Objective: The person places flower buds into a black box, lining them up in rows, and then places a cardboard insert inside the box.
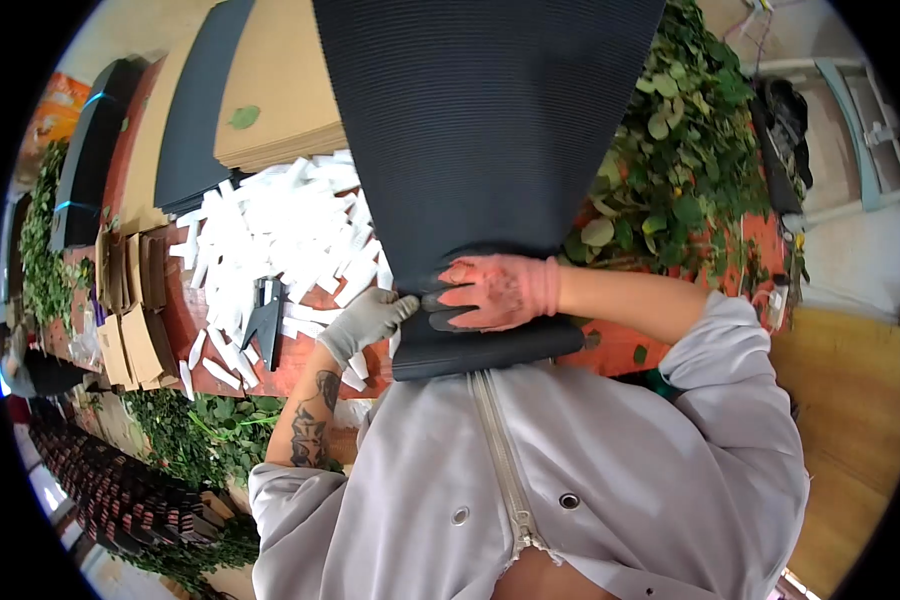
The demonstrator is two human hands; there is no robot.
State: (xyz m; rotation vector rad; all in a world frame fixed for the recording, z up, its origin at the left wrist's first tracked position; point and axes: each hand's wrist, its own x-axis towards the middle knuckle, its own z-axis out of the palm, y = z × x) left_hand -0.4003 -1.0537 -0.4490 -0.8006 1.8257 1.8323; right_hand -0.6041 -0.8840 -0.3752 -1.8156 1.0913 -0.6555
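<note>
A black corrugated sheet (490, 130) stretches away from me across the table, its near end folded over into a thick roll (490, 350) against my jacket. My left hand (370, 322), in a grey glove, grips the sheet's left edge with fingers closed. On top of the fold lies my right hand (495, 292) in a pink glove with dark fingertips. Its fingers stretch out to the left, slightly spread, and press flat on the sheet. Just left of my left hand rests a black tool (264, 322) with a metal part, perhaps a stapler. Whatever is under the fold is hidden.
A heap of white strips (280, 230) covers the red table (185, 310) to the left. Behind it stand stacked brown cardboard sheets (280, 80) and dark sheets (200, 110). Folded cardboard pieces (135, 300) lie farther left. Leafy stems (685, 140) pile up at right.
</note>
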